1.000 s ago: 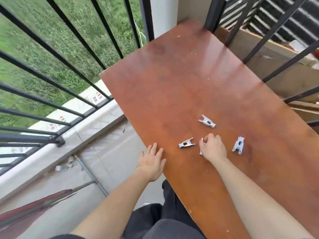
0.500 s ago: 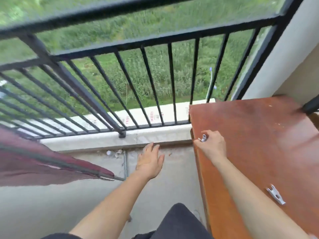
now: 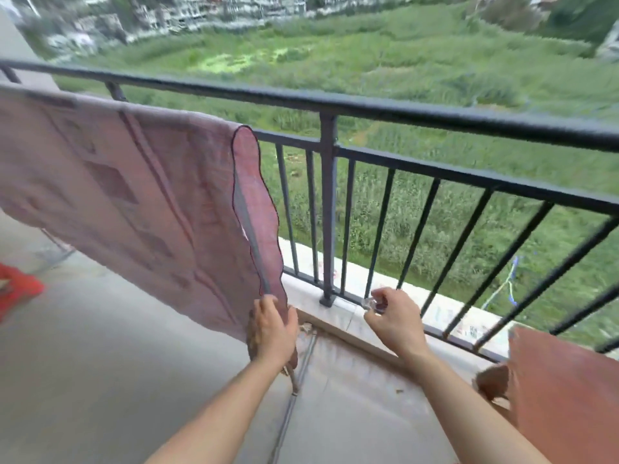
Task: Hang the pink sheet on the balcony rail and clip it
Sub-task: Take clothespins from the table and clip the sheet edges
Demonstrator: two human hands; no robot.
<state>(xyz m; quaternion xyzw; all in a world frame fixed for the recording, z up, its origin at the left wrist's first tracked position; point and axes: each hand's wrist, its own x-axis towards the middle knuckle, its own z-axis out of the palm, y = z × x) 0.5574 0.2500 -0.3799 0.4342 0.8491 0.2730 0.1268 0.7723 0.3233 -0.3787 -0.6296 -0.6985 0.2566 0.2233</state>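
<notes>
We see some red marks on the pale ledge (image 3: 445, 316) behind the bars, but they are too blurred to read, so we cannot give any writing. Our left hand (image 3: 273, 329) is partly open, the fingers curved around the lower right edge of the pink sheet (image 3: 134, 209) and touching the cloth there. Our right hand (image 3: 395, 321) is closed in a pinch on a small clear clip (image 3: 370, 303), held between thumb and fingers, just in front of the ledge. The sheet hangs over the balcony rail (image 3: 368, 110) on the left side; it is thin soft cloth with a faint pattern of squares and stripes, and its right edge is wavy with a dark border. The rail is dark metal, a round top bar with straight thin bars below it. At the lower right we see the corner of a smooth reddish-brown table (image 3: 562, 380). The floor (image 3: 100, 363) is grey and plain.
</notes>
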